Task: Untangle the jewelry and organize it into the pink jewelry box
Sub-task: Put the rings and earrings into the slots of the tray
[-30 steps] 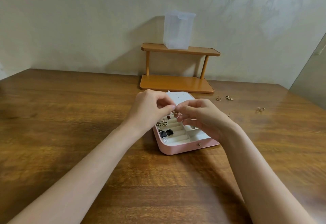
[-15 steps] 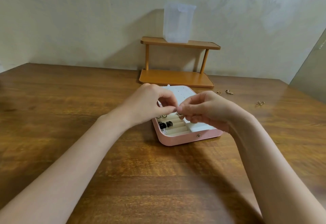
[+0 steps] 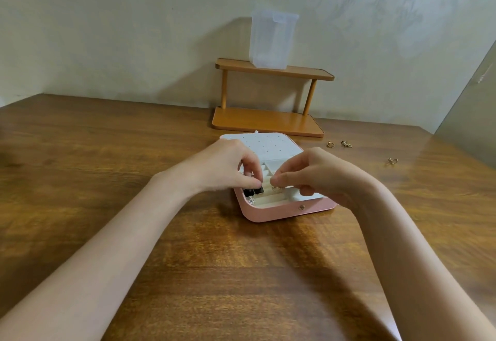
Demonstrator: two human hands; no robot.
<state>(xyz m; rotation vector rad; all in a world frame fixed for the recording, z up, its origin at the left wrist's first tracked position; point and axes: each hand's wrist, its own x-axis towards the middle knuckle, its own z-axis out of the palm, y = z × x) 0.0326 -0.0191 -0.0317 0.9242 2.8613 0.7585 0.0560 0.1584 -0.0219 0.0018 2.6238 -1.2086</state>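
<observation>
Fingers (image 3: 253,172) over pink jewelry box (image 3: 290,213), wooden table (image 3: 107,152), patterned wall (image 3: 134,31)

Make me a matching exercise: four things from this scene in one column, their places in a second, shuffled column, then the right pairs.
Things
1. clear container
2. pink box
3. loose rings
4. black pieces

Places
A. on the bare table, right of the shelf's base
B. inside the box, at its left side
C. on the top tier of the wooden shelf
D. on the table under both hands

Pairs: 1-C, 2-D, 3-A, 4-B
</observation>
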